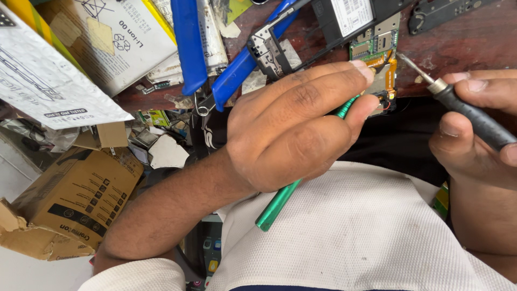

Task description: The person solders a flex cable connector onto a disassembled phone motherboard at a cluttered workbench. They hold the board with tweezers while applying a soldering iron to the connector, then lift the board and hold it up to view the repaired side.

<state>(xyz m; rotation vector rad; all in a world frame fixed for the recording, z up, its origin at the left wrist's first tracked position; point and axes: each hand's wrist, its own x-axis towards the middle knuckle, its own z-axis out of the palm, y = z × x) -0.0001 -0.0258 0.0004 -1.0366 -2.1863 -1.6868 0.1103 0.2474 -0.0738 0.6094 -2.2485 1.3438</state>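
Observation:
My left hand (293, 121) is closed around a slim green tool (277, 205), whose tail sticks out below the palm. Its fingertips rest against an opened phone circuit board (377, 51) with green and orange parts at the edge of the dark wooden bench (474, 37). My right hand (479, 134) grips a black-handled screwdriver (474, 116). The metal tip of the screwdriver points up-left and sits just right of the board, not touching it.
Blue-handled pliers (215, 54) lie at the top middle beside a black phone frame (269, 48). Battery packs and a white foil pouch (48, 75) fill the top left. A brown cardboard box (75, 199) sits lower left. White cloth (355, 231) covers my lap.

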